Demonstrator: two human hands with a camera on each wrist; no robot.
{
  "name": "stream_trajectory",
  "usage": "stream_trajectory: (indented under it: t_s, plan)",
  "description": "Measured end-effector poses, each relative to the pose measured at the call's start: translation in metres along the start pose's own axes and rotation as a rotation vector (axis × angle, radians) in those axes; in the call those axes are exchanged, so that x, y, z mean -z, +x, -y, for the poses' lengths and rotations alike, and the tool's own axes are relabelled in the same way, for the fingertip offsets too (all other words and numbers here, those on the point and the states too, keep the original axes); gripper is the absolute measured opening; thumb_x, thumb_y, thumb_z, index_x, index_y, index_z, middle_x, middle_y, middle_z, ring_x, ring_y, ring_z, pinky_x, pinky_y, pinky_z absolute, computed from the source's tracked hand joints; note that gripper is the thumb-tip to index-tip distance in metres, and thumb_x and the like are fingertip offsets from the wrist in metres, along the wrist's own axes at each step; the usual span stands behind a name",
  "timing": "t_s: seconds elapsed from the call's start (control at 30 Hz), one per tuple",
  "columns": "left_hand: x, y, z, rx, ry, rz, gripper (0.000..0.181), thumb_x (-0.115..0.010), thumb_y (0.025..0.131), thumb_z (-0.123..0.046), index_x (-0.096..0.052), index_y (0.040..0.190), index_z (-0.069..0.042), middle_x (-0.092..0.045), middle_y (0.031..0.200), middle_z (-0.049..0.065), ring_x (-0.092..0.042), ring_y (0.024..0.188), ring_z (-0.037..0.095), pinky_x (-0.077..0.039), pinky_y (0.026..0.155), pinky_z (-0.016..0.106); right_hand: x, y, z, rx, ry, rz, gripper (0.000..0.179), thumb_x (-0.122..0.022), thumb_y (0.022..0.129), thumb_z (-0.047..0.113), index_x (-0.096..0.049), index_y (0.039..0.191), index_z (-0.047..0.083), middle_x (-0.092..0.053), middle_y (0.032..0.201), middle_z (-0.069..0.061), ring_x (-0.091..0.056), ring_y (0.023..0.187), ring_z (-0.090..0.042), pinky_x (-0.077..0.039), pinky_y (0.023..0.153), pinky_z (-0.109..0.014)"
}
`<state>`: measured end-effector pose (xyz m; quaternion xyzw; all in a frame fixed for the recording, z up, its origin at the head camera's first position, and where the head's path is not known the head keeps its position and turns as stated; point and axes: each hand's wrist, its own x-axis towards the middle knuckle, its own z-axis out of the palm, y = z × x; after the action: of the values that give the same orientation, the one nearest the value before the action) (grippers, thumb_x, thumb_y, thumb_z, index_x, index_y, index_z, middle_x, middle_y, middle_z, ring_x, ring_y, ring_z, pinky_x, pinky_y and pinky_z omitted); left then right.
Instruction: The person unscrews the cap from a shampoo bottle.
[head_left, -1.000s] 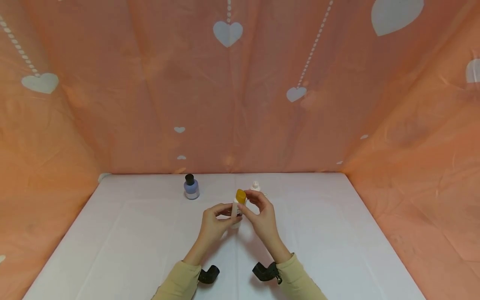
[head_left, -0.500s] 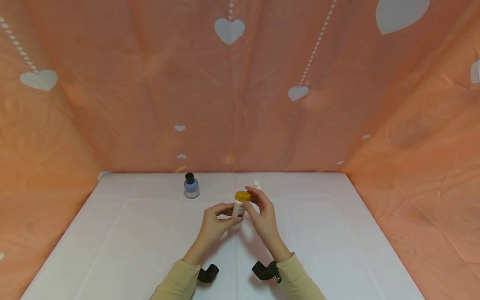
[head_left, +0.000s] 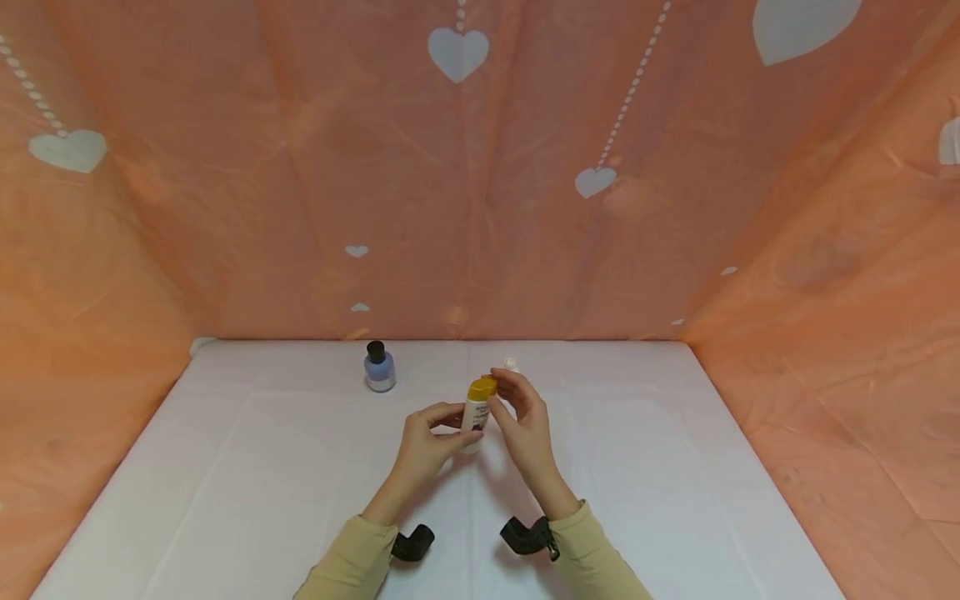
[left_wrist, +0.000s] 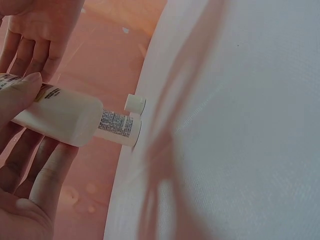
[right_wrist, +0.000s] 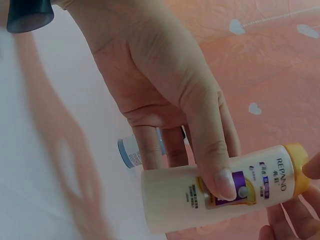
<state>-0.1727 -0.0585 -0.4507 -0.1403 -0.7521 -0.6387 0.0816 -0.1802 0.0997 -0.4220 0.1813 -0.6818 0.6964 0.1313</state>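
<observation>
In the head view my left hand (head_left: pixel 427 440) grips the body of a small white plastic bottle (head_left: pixel 474 416), held tilted above the table. Its thumb lies across the purple and gold label (right_wrist: pixel 242 186), which reads REPAND in the right wrist view. The yellow cap (head_left: pixel 480 389) is at the upper end, with the thumb and fingers of my right hand (head_left: pixel 531 421) around it. From the left wrist view I see the flat base of the bottle (left_wrist: pixel 82 120), the left fingers beneath it, and the right hand (left_wrist: pixel 42 25) behind.
A blue bottle (head_left: pixel 380 371) with a black cap stands at the back left of the white table (head_left: pixel 637 467). Behind my right hand another white bottle (head_left: pixel 511 364) is partly hidden; beside it sits a small white cap (left_wrist: pixel 135 103). Orange cloth (head_left: pixel 300 167) surrounds the table.
The yellow cap stood up taller one second ago and now looks lower and flatter on the bottle. My right fingers have shifted around it. The left hand keeps its grip.
</observation>
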Motion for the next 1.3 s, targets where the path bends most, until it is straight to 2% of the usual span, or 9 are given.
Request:
stream_trajectory:
  t_s: [0.13, 0.27, 0.47, 0.63, 0.73, 0.97, 1.13, 1.3]
  plan:
    - [0.002, -0.001, -0.004, 0.048, -0.006, 0.006, 0.032, -0.079, 0.074, 0.003, -0.071, 0.105, 0.002, -0.069, 0.096, 0.012, -0.065, 0.087, 0.026, -0.057, 0.069, 0.027, -0.001, -0.001, 0.001, 0.027, -0.009, -0.027, 0.036, -0.060, 0.087, -0.012, -0.051, 0.122, -0.013, -0.055, 0.118, -0.030, -0.053, 0.111, -0.040, -0.037, 0.100, -0.058]
    - [0.003, -0.002, -0.005, 0.048, -0.001, -0.011, 0.033, -0.080, 0.074, 0.002, -0.071, 0.106, 0.001, -0.069, 0.097, 0.011, -0.064, 0.087, 0.027, -0.057, 0.070, 0.027, -0.002, -0.002, 0.001, 0.041, -0.050, -0.078, 0.038, -0.066, 0.084, -0.011, -0.051, 0.119, -0.014, -0.056, 0.115, -0.027, -0.052, 0.108, -0.045, -0.040, 0.096, -0.057]
    - [0.002, -0.001, -0.006, 0.020, 0.037, -0.066, 0.033, -0.081, 0.073, 0.000, -0.072, 0.104, -0.001, -0.070, 0.095, 0.010, -0.064, 0.085, 0.027, -0.055, 0.068, 0.027, -0.003, -0.003, 0.003, 0.028, -0.101, -0.120, 0.039, -0.071, 0.079, -0.009, -0.053, 0.113, -0.013, -0.059, 0.107, -0.020, -0.056, 0.101, -0.030, -0.043, 0.091, -0.055]
    - [0.001, -0.002, -0.008, 0.026, 0.059, -0.069, 0.032, -0.081, 0.073, 0.000, -0.072, 0.104, 0.000, -0.070, 0.094, 0.011, -0.065, 0.085, 0.028, -0.055, 0.068, 0.027, -0.004, -0.004, 0.006, 0.022, -0.118, -0.100, 0.037, -0.072, 0.080, -0.007, -0.053, 0.112, -0.013, -0.057, 0.106, -0.029, -0.055, 0.101, -0.042, -0.042, 0.090, -0.058]
    - [0.001, -0.001, -0.007, 0.019, 0.056, -0.065, 0.031, -0.081, 0.073, 0.000, -0.072, 0.103, 0.000, -0.070, 0.094, 0.011, -0.065, 0.085, 0.028, -0.054, 0.068, 0.026, -0.004, -0.004, 0.007, 0.009, -0.137, -0.090, 0.037, -0.073, 0.081, -0.005, -0.054, 0.111, -0.014, -0.058, 0.107, -0.028, -0.054, 0.103, -0.046, -0.042, 0.090, -0.055]
    - [-0.002, 0.004, 0.031, 0.004, 0.032, -0.059, 0.034, -0.084, 0.072, -0.007, -0.074, 0.104, -0.010, -0.070, 0.091, 0.002, -0.066, 0.084, 0.023, -0.056, 0.068, 0.033, -0.004, -0.005, 0.006, 0.010, -0.150, -0.082, 0.036, -0.074, 0.081, -0.002, -0.056, 0.110, -0.012, -0.060, 0.107, -0.024, -0.055, 0.103, -0.042, -0.041, 0.091, -0.058]
    - [0.000, 0.004, 0.036, -0.016, 0.018, -0.039, 0.032, -0.085, 0.073, -0.016, -0.075, 0.103, -0.018, -0.070, 0.092, -0.004, -0.066, 0.083, 0.017, -0.057, 0.067, 0.032, -0.005, -0.004, 0.006, 0.000, -0.155, -0.070, 0.036, -0.075, 0.081, 0.000, -0.059, 0.111, -0.010, -0.062, 0.107, -0.023, -0.055, 0.104, -0.040, -0.039, 0.091, -0.062]
    - [0.000, 0.003, 0.036, -0.014, 0.021, -0.027, 0.030, -0.084, 0.074, -0.019, -0.075, 0.103, -0.022, -0.069, 0.093, -0.007, -0.065, 0.084, 0.015, -0.057, 0.066, 0.031, -0.006, -0.003, 0.007, -0.016, -0.169, -0.062, 0.034, -0.074, 0.082, 0.001, -0.061, 0.112, -0.008, -0.063, 0.107, -0.021, -0.056, 0.104, -0.038, -0.041, 0.092, -0.058]
